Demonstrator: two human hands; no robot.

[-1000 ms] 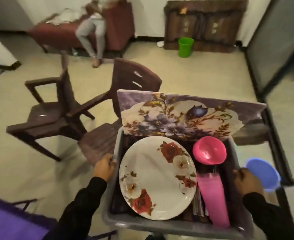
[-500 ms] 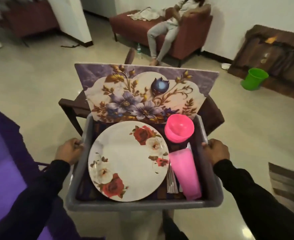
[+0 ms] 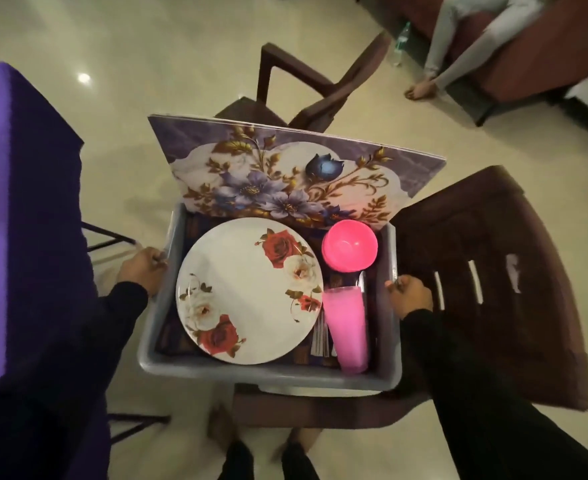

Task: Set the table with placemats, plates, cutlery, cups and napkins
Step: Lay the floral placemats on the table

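while a purple-covered tabletop [image 3: 15, 202] is filling the left side of the frame, a brown plastic chair [image 3: 493, 289] is taking up the right side, with a second brown chair [image 3: 306, 88] standing at upper centre on the pale floor. at upper right a person's legs [image 3: 458, 50] are stretching out from a dark red sofa [image 3: 534, 53].

in the middle of the frame a grey tub [image 3: 271, 374] is being carried between two hands, its near right corner lying over the seat of the right-hand chair; whether it is touching the seat cannot be told. the left hand [image 3: 143, 271] is curling its fingers round the tub's left rim, and the right hand [image 3: 408, 294] is gripping the right rim in the same way; both arms are wearing black sleeves.

a stack of floral placemats [image 3: 285, 178] is leaning tilted against the tub's far wall, sticking up well above the rim. in front of it a white plate [image 3: 247, 289] printed with red and white roses is lying in the tub's left part. to its right a pink bowl [image 3: 349, 251] is sitting mouth-up near the far right corner, and just below it a pink cup [image 3: 349, 330] is lying on its side along the right wall. between plate and cup some cutlery [image 3: 320, 336] is showing, mostly hidden. dark patterned cloth is lining the bottom under the plate.
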